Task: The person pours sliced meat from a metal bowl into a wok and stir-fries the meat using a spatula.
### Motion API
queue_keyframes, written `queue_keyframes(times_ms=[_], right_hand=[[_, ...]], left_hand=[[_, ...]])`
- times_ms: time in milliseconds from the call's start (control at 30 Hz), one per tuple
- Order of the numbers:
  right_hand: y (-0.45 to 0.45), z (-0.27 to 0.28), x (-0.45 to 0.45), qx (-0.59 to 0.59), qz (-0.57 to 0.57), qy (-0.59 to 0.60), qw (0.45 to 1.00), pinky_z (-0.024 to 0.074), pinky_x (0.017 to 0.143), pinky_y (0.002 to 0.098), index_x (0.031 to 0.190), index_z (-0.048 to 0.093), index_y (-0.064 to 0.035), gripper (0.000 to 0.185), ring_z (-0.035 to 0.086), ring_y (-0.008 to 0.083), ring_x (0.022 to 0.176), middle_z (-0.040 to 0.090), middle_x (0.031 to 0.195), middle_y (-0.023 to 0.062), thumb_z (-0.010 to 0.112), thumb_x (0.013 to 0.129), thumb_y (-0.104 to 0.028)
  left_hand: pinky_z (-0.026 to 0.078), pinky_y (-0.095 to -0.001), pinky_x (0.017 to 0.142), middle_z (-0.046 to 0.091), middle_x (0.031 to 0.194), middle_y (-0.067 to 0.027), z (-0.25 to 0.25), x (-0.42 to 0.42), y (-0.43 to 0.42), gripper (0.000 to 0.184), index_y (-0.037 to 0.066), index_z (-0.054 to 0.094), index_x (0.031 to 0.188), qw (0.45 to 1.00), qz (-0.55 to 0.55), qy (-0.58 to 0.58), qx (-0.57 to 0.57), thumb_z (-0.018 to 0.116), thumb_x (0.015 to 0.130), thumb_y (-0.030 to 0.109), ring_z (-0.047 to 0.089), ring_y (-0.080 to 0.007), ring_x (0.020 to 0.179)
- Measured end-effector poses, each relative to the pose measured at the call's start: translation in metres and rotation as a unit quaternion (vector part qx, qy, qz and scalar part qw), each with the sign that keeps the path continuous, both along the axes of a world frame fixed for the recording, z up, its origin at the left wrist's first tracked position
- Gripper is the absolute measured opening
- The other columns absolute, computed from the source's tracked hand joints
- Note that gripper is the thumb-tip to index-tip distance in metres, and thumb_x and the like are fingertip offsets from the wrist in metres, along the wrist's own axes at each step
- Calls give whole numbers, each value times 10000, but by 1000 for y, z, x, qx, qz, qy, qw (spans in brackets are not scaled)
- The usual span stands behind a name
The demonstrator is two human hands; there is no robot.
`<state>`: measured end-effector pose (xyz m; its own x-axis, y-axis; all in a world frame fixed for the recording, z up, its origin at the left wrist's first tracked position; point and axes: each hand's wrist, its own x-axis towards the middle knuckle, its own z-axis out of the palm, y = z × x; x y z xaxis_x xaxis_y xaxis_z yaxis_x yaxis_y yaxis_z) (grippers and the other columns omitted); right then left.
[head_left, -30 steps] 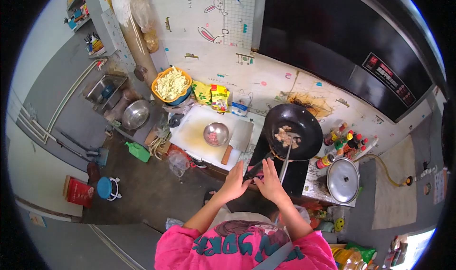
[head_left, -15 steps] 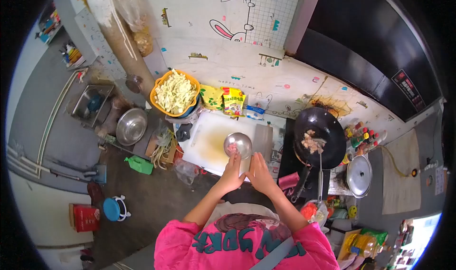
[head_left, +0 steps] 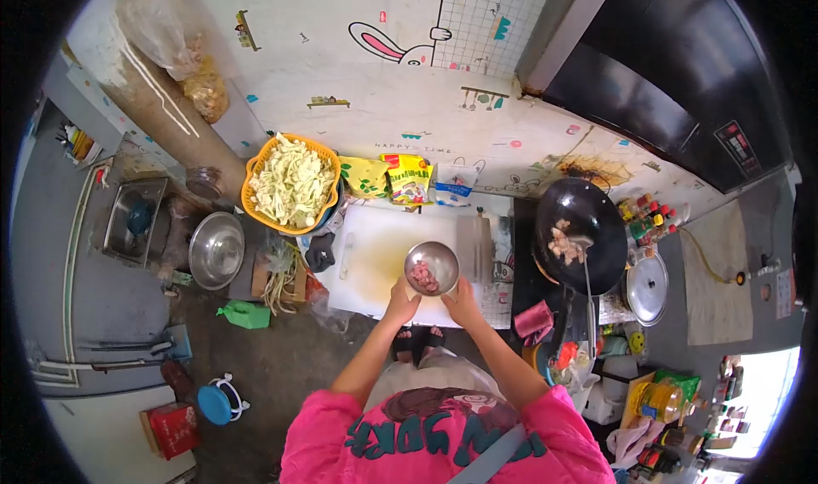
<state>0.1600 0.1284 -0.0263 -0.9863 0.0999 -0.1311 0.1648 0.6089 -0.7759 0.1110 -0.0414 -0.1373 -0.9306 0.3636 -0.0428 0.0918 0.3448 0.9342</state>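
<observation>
A small steel bowl (head_left: 443, 259) is held at the near edge of the white cutting board (head_left: 362, 288). Pieces of raw pinkish meat (head_left: 422, 276) lie in its lower left part. My left hand (head_left: 401, 302) grips the bowl's near left side, and my right hand (head_left: 463, 303) grips its near right side. Both hands' fingers are partly hidden by the bowl. A broad grey blade, like a cleaver's (head_left: 474, 250), lies along the board's right side. Further right, a black wok (head_left: 603, 228) holds pale cooked-looking pieces (head_left: 564, 243) and a long-handled spatula (head_left: 590, 301).
A yellow basket of cut cabbage (head_left: 250, 196) stands at the back left, beside seasoning packets (head_left: 409, 180). A steel basin (head_left: 216, 250) sits further left. On the right are sauce bottles (head_left: 652, 224) and a pot lid (head_left: 647, 290). A range hood (head_left: 656, 75) hangs above the wok.
The bowl has come off the board towards my body. My left fingers have left the meat inside it, and both hands have moved to the bowl's sides. The camera view has shifted slightly.
</observation>
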Motion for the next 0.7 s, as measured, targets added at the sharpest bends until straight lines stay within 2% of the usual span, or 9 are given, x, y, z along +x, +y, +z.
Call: queue_keyframes(times_ms=[67, 100, 167, 200, 367, 467, 533, 600, 700], right_hand=[[6, -13, -12, -43, -42, -89, 994, 387, 919, 436, 1218, 337, 66, 583, 443, 436, 1109, 430, 1192, 322, 630, 782, -187], [7, -49, -17, 4, -92, -121, 988, 446, 816, 412, 1155, 369, 46, 512, 523, 383, 1011, 513, 1103, 263, 633, 775, -172], [17, -153, -21, -45, -143, -84, 985, 460, 775, 424, 1176, 336, 2, 514, 546, 367, 968, 499, 1116, 222, 623, 779, -154], [17, -162, -22, -92, -176, -110, 974, 469, 756, 432, 1187, 316, -24, 519, 555, 359, 950, 487, 1125, 205, 617, 782, -145], [2, -104, -39, -353, -277, -264, 854, 520, 667, 453, 1216, 221, -156, 555, 591, 330, 889, 409, 1193, 158, 581, 797, -97], [13, -176, -30, -289, -178, -194, 920, 533, 605, 408, 1202, 354, -138, 494, 565, 245, 919, 432, 1157, 71, 618, 785, -133], [9, -184, -25, -280, -208, -175, 921, 545, 579, 396, 1194, 423, -109, 471, 566, 217, 912, 475, 1095, 40, 638, 776, -145], [-6, -104, -36, -364, -361, -202, 835, 568, 575, 413, 1189, 416, -91, 471, 598, 245, 860, 522, 1025, 65, 631, 772, -124], [-7, -67, -34, -396, -357, -195, 823, 586, 586, 408, 1164, 388, 4, 437, 632, 309, 747, 554, 933, 150, 589, 784, -76]], left_hand=[[335, -459, 955, 447, 1172, -285, 3, 0, 0, 610, -23, 345, 1232, 997, 42, -55, 24, 642, 716, 108, 406, -429, 1123], [352, -455, 940, 454, 1164, -287, -4, -3, -2, 599, -27, 350, 1225, 998, 46, -51, 13, 638, 717, 106, 424, -427, 1105], [384, -448, 910, 469, 1148, -290, -22, -10, 2, 576, -34, 360, 1211, 998, 56, -42, -4, 629, 720, 103, 459, -421, 1070], [400, -434, 893, 480, 1140, -282, -25, -13, 3, 561, -34, 366, 1207, 996, 56, -68, 7, 619, 724, 95, 475, -406, 1059], [452, -361, 829, 513, 1128, -240, -33, -23, 18, 485, -32, 402, 1181, 987, 88, -94, 97, 571, 735, 50, 554, -318, 993], [443, -346, 841, 515, 1149, -194, -25, -21, 14, 476, -15, 411, 1194, 986, 75, -122, 88, 564, 749, 54, 552, -273, 1011], [444, -338, 839, 511, 1165, -174, 1, -17, 6, 486, -6, 406, 1210, 965, 66, -233, 105, 582, 764, 78, 549, -257, 1018], [445, -340, 836, 501, 1188, -150, 33, -16, 0, 494, 10, 405, 1226, 946, 65, -299, 111, 596, 788, 132, 532, -239, 1044], [451, -360, 825, 478, 1231, -115, 74, -14, -11, 518, 43, 400, 1253, 931, 76, -336, 122, 599, 829, 263, 489, -217, 1103]])
